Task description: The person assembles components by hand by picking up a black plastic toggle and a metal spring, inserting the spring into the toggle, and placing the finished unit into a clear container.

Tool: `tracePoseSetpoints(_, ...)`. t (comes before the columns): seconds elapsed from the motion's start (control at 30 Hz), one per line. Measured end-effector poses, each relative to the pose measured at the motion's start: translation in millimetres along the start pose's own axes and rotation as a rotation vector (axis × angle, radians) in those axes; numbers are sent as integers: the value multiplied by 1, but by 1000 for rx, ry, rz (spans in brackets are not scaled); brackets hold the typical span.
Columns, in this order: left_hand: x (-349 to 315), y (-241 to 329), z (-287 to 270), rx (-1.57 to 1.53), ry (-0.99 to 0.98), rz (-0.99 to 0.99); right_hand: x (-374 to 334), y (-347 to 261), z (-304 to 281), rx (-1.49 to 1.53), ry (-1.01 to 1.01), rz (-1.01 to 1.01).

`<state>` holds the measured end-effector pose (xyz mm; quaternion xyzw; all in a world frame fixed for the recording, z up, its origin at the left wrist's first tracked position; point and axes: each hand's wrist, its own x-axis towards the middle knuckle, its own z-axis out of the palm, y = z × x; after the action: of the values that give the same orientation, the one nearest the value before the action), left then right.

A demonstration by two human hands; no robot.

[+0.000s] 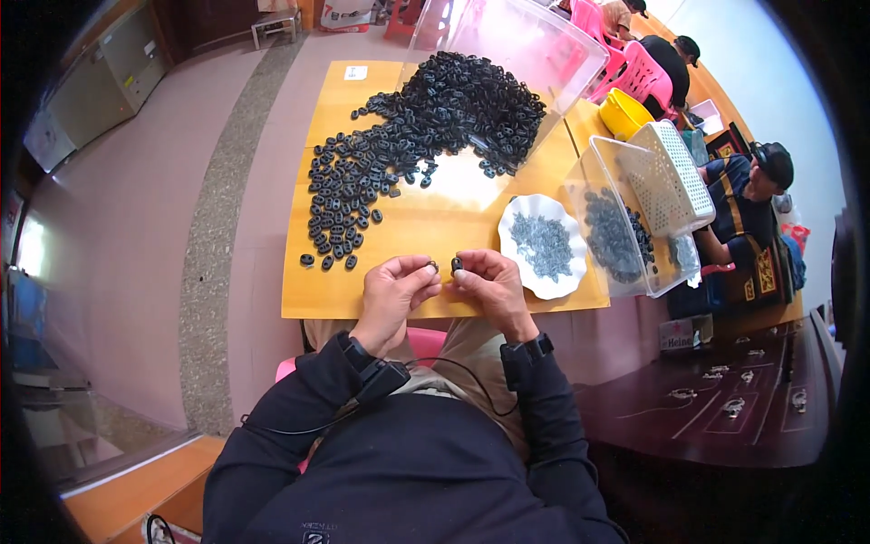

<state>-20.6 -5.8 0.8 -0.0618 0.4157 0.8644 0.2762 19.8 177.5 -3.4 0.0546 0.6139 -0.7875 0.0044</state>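
Over the table's near edge, my left hand (396,292) pinches a tiny dark piece (432,266) between thumb and fingers; its exact shape is too small to tell. Close beside it, my right hand (495,288) grips a small black oval piece (456,265), with a narrow gap between the two. Ahead lies a large heap of black oval two-hole pieces (462,109), thinning into a loose spread (344,195) at the left. Right of my right hand, a white scalloped plate (541,288) holds many small grey, translucent-looking bits (542,245).
A large clear bin (566,45) lies behind the heap. A clear box (603,272) with black pieces, a white perforated basket (675,172) and a yellow bowl (625,115) stand at the right. A person (748,199) sits beyond them; others sit farther back by pink chairs (642,72).
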Motion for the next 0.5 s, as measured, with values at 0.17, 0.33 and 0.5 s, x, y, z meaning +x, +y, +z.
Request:
tracePoseSetpoints(0.17,0,1,0,-7,-6,12,-1,-4,4,61,22,-8)
tracePoseSetpoints(0.33,0,1,-1,-20,0,18,-2,-1,6,-36,26,-44)
tracePoseSetpoints(0.5,-2,2,0,-15,-4,14,0,5,1,-16,13,-45)
